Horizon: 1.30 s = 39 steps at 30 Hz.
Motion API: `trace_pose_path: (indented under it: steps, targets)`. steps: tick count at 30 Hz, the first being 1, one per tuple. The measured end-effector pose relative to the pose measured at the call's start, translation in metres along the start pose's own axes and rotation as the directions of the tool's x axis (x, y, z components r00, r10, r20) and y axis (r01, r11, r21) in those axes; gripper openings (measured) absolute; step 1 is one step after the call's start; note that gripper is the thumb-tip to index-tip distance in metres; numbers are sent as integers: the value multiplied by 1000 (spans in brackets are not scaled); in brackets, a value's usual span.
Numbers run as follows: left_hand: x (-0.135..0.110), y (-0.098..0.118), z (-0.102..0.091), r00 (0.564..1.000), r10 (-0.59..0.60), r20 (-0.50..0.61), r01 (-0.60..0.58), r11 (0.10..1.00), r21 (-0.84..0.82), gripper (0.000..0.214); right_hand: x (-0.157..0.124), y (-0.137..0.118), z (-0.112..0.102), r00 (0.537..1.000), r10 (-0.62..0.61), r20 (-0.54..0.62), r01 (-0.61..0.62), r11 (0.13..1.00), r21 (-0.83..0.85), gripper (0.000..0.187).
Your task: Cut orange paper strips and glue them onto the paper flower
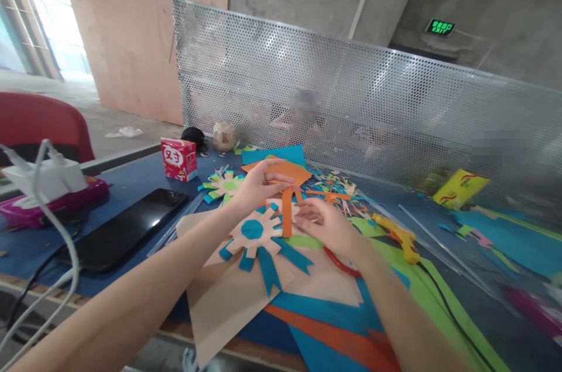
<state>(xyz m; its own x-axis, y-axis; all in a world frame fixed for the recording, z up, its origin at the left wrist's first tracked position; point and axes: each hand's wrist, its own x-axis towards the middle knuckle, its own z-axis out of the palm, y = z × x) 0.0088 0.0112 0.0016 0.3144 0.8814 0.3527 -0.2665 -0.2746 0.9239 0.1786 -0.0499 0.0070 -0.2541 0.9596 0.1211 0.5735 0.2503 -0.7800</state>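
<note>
My left hand (266, 181) is bent over the top end of a narrow orange felt-like strip (287, 214), its fingers closed on it. The strip hangs down toward a rosette (267, 237) of pale and blue loops with a blue centre and two notched blue tails. To the right of the strip, my right hand (327, 222) has loosely curved fingers, apart, with nothing visible in them. An orange sheet (252, 167) lies behind the left hand. Under my right wrist shows a red curved handle (342, 263), mostly hidden.
A yellow glue gun (399, 237) with a black cord lies right, beside clear sticks (432, 243). Left are a black phone (127, 228), a red box (179, 159) and a white plug adapter (48, 181) with cables. Scraps (338, 184) lie before a perforated metal partition (263, 67).
</note>
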Motion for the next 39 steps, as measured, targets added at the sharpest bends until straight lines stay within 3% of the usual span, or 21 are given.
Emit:
trace_pose_path:
  steps: [3,6,8,10,11,13,15,17,19,25,31,35,39]
  targets:
    - [-1,-1,5,999,43,31,-43,999,-9,48,5,-1,17,999,-18,-35,22,993,117,19]
    - [1,2,1,998,63,12,-63,998,27,48,7,5,13,989,-55,-135,71,991,113,13]
    - [4,4,-9,996,85,0,-84,989,123,47,9,9,6,971,-64,-229,82,994,71,15]
    - [7,5,-23,996,89,25,-92,934,345,46,10,14,0,958,-48,-283,57,998,27,18]
    - [7,5,-31,996,68,57,-87,862,499,48,11,16,-2,955,-35,-294,40,999,10,18]
    - [8,2,-44,990,-50,133,-76,602,795,50,12,20,-4,950,-13,-312,8,1000,-18,17]
    - [9,-3,-54,966,-222,129,-37,376,926,57,13,24,-5,945,3,-327,-13,1000,-28,16]
    - [9,-7,-59,942,-321,96,-4,277,961,62,14,29,-5,943,21,-332,-28,999,-17,15]
    - [10,-8,-61,942,-320,101,0,300,954,59,15,32,-5,942,40,-334,-39,999,10,17]
    - [13,-4,-62,942,-251,223,-34,589,807,41,19,36,-7,922,114,-369,-71,989,129,21]
    - [13,-11,-62,943,-279,182,4,558,830,44,20,38,-10,904,150,-400,-86,981,174,17]
    - [13,-13,-59,939,-321,123,88,570,817,43,19,37,-7,916,168,-364,-96,974,207,14]
    - [13,-9,-57,934,-338,115,97,552,828,35,20,37,-5,933,212,-290,-129,951,281,13]
